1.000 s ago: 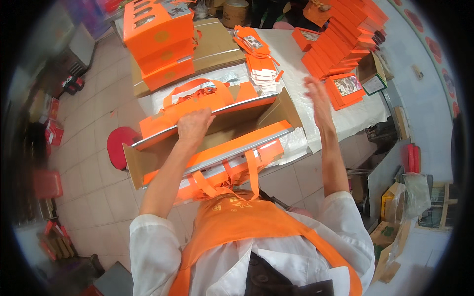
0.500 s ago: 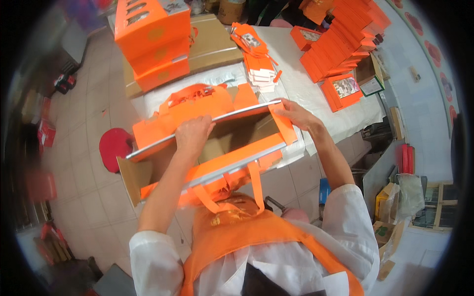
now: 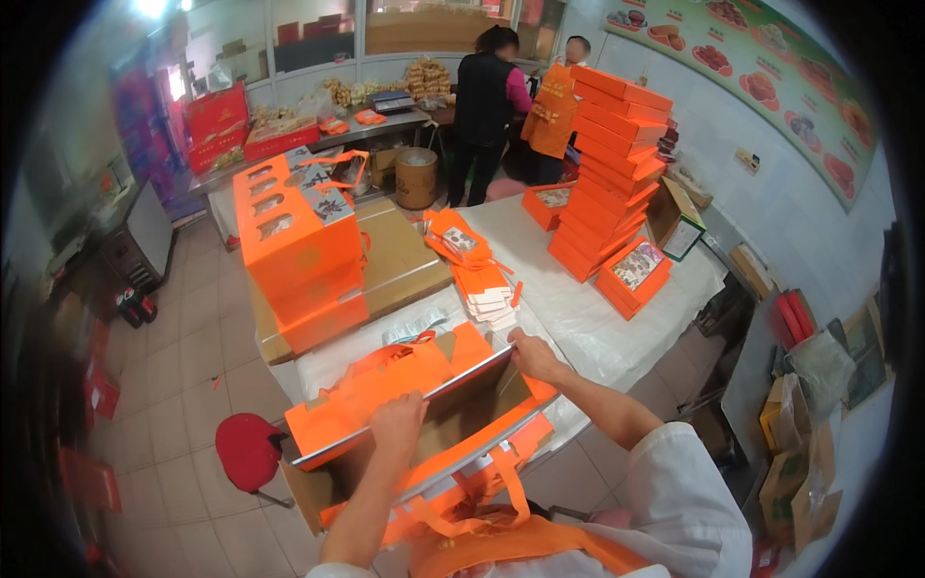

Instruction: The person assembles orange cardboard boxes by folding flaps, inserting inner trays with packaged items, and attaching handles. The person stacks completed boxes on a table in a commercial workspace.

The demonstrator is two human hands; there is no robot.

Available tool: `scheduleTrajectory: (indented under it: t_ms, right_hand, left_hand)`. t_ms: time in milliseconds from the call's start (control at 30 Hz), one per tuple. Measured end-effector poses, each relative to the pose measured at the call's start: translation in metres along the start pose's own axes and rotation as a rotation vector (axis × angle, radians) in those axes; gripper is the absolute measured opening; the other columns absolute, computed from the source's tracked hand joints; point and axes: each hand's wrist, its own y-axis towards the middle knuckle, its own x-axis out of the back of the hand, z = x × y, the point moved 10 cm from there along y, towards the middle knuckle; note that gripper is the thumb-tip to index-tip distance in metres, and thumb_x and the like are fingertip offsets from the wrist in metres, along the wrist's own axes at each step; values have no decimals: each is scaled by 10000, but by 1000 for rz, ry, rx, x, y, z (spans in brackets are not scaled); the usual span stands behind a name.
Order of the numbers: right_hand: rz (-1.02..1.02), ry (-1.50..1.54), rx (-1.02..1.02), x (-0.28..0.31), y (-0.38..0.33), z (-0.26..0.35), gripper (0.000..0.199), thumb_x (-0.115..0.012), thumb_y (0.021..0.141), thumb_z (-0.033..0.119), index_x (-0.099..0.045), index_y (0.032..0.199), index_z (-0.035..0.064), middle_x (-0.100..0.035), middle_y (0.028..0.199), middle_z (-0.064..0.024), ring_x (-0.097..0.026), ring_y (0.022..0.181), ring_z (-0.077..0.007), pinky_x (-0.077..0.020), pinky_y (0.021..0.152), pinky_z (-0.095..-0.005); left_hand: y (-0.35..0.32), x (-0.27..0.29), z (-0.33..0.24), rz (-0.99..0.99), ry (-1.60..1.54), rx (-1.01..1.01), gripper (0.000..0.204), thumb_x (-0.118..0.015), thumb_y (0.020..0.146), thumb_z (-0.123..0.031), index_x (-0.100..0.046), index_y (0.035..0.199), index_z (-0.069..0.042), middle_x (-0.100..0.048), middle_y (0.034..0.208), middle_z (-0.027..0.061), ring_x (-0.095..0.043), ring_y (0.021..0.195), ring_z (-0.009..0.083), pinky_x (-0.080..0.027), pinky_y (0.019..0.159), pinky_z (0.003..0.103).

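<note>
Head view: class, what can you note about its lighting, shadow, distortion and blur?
In the head view, a bright light glares at upper left; the open box is shadowed inside; the wall poster bows near the rim; the corners fall to black; the left margin looks soft.

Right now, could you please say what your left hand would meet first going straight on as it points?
Past the box edge under the left hand, probably the orange piece, though its depth is unclear.

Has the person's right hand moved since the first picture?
Yes. Judged against the orange box stack, the right hand has moved left, away from it, to the right end of the open carton.
</note>
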Motion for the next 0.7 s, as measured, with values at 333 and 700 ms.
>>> scheduleTrajectory:
  t_ms: [333,700]
  right_hand:
    - [648,794,-345,-13,-107,-7,531,-574,849,182,-340,1306,46,-437,1263,-99,-448,1154,-197,-489,868,-385]
    - [589,33,-326,-13,-86,-24,332,-536,802,61,-511,1094,-94,-588,1060,-210,-667,751,-221,-567,577,-284]
  left_hand:
    - [-2,0,0,-3,17,-21,242,-658,744,-305,-511,723,-114,-557,622,35,-580,562,206,-453,503,328]
    - [-3,1,-2,15,-55,-28,241,-674,740,-290,-534,717,-94,-572,636,57,-593,571,250,-463,498,371]
